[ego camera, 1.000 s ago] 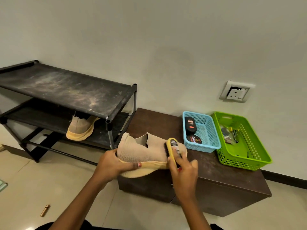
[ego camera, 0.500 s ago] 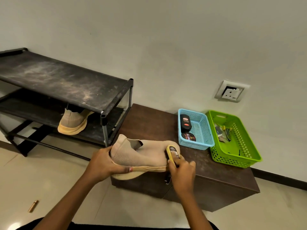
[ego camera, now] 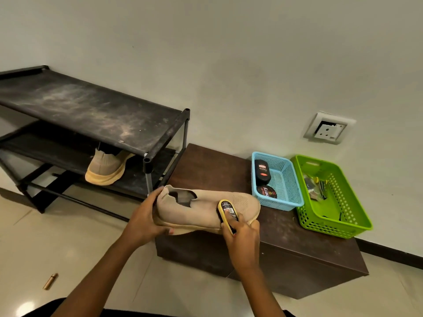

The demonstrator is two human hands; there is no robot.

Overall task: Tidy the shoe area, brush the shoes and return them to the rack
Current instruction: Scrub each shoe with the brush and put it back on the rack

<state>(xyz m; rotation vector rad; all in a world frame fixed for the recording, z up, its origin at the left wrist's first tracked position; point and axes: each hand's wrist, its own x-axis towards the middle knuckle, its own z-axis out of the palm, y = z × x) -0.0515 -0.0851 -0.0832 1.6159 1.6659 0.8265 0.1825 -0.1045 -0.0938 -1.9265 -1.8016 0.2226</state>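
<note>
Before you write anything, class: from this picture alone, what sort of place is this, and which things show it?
Probably a shoe corner inside a home. A black shoe rack holds one beige shoe, and a blue basket on the low brown cabinet holds shoe polish.

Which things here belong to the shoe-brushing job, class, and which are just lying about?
In the job: beige shoe, gripped by the left hand; yellow brush, held by the right hand against it; second shoe, on the lower shelf; shoe rack.

Lying about: blue basket; green basket; wall socket; small brown stick on the floor.
</note>
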